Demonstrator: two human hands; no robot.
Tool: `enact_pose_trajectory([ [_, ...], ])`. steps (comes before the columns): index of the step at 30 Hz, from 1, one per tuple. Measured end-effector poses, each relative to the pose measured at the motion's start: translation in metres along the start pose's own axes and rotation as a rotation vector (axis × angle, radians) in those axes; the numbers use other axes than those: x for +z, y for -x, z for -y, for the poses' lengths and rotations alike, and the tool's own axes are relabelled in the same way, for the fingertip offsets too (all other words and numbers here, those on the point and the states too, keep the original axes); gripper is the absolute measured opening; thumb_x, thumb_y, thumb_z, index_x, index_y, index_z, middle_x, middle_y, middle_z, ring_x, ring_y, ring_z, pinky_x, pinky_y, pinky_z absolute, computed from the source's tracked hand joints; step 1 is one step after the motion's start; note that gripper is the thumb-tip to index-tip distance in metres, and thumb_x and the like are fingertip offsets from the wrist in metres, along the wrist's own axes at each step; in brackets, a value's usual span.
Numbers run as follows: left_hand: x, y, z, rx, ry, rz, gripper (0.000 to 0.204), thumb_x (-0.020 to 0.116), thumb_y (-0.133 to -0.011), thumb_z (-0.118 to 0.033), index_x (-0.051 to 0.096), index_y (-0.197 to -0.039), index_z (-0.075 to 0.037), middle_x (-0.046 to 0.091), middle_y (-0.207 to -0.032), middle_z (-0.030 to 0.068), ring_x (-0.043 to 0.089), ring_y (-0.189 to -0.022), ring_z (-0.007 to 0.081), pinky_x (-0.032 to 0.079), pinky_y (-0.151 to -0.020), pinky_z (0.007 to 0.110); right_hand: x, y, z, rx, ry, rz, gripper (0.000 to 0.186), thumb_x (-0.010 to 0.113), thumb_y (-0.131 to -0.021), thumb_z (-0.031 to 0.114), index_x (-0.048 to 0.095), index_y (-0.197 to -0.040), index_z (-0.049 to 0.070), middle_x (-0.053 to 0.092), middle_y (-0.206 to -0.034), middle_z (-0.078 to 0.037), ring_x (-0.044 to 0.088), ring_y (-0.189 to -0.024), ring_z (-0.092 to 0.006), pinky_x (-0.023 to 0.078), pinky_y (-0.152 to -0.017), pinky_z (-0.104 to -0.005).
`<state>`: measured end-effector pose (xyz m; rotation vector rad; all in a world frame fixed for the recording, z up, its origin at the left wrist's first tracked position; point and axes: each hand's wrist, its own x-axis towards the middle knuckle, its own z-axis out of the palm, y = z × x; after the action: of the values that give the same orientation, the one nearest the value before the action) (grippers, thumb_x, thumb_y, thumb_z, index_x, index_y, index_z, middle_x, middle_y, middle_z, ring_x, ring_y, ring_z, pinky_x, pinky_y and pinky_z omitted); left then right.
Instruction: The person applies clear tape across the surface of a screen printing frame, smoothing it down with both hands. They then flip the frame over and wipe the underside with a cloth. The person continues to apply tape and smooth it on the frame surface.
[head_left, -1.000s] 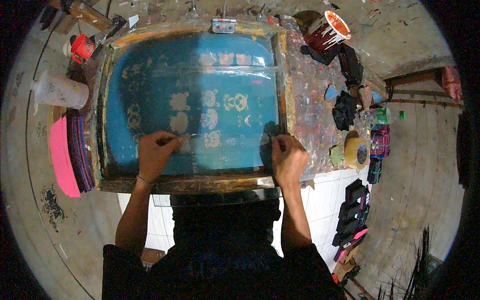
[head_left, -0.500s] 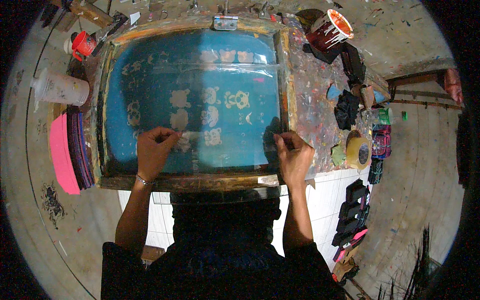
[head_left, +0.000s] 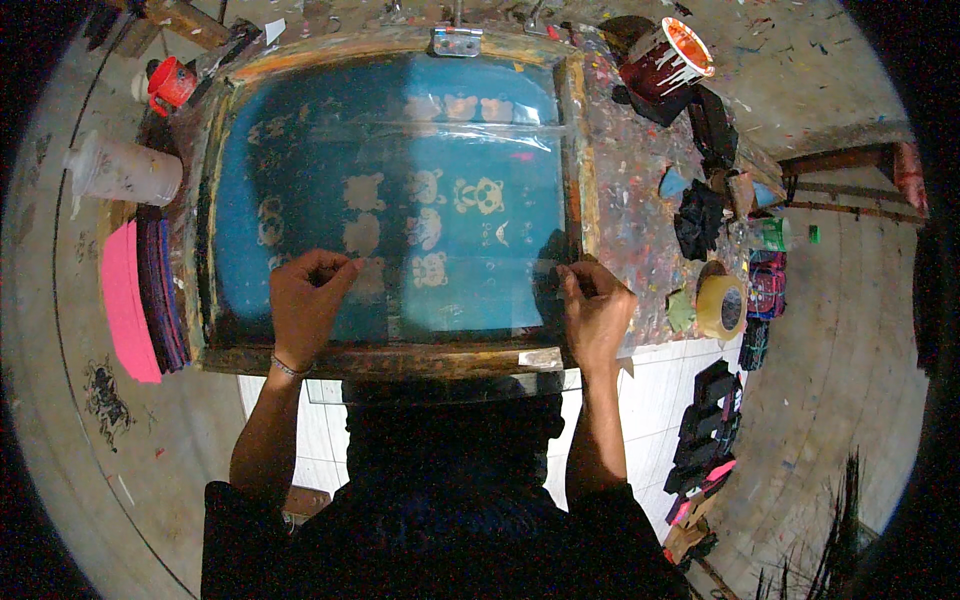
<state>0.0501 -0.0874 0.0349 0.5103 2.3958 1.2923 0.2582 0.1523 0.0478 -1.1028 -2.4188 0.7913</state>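
Note:
A silk-screen frame point(head_left: 577, 190) with blue mesh point(head_left: 330, 90) lies in front of me, its mesh marked with pale bear-shaped motifs. My left hand point(head_left: 308, 300) is pinched closed over the lower middle of the mesh. Over the frame's right side, my right hand point(head_left: 600, 305) makes a similar pinch. A faint see-through strip of clear tape point(head_left: 480, 285) appears to stretch between both fingertips, close above the mesh; its exact edges are hard to make out. Another clear band point(head_left: 480, 130) crosses the upper mesh. A metal hinge point(head_left: 457, 41) sits at the far edge.
Right of the frame, a tape roll point(head_left: 720, 307), crumpled black cloth point(head_left: 697, 220) and a paint-streaked tub point(head_left: 668, 60) stand on the stained table. At left are a whitish plastic container point(head_left: 125, 170), a red cup point(head_left: 171, 84) and a pink-topped stack point(head_left: 130, 300).
The view has shifted slightly. My left hand has moved a little up and left relative to the screen; my right hand keeps its pinch at the frame's right side.

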Motion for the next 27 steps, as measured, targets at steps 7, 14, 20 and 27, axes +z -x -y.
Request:
enact_pose_trajectory([
  [7, 0.010, -0.005, 0.022, -0.007, 0.028, 0.011, 0.016, 0.077, -0.082, -0.015, 0.071, -0.081, 0.000, 0.067, -0.069, 0.0040, 0.057, -0.062, 0.0068, 0.044, -0.056, 0.023, 0.013, 0.001, -0.007, -0.117, 0.078, -0.099, 0.011, 0.074, -0.081, 0.008, 0.070, -0.085, -0.002, 0.068, -0.075, -0.016, 0.065, -0.061, -0.0259, 0.049, -0.059, -0.0342],
  [14, 0.014, -0.006, 0.024, -0.043, 0.047, 0.027, 0.019, 0.077, -0.082, -0.017, 0.071, -0.081, 0.001, 0.068, -0.069, 0.0047, 0.058, -0.062, 0.0073, 0.045, -0.056, 0.024, 0.018, 0.002, -0.008, -0.176, 0.179, -0.144, 0.010, 0.074, -0.081, 0.009, 0.070, -0.085, 0.000, 0.068, -0.080, -0.017, 0.067, -0.068, -0.0323, 0.052, -0.062, -0.0384],
  [20, 0.014, -0.006, 0.026, -0.011, -0.044, 0.018, 0.020, 0.077, -0.082, -0.018, 0.072, -0.082, 0.001, 0.069, -0.070, 0.0058, 0.059, -0.061, 0.0086, 0.046, -0.056, 0.025, 0.021, 0.003, -0.011, -0.217, 0.243, -0.152, 0.010, 0.075, -0.080, 0.009, 0.069, -0.084, 0.001, 0.067, -0.077, -0.016, 0.066, -0.068, -0.0334, 0.052, -0.061, -0.0398],
  [27, 0.016, -0.004, 0.024, -0.060, -0.019, 0.027, 0.020, 0.078, -0.081, -0.019, 0.073, -0.084, 0.001, 0.070, -0.071, 0.0069, 0.062, -0.063, 0.0100, 0.048, -0.059, 0.025, 0.024, 0.004, -0.013, -0.240, 0.236, -0.129, 0.006, 0.067, -0.083, 0.008, 0.064, -0.085, 0.004, 0.063, -0.079, -0.016, 0.063, -0.071, -0.0346, 0.051, -0.062, -0.0444],
])
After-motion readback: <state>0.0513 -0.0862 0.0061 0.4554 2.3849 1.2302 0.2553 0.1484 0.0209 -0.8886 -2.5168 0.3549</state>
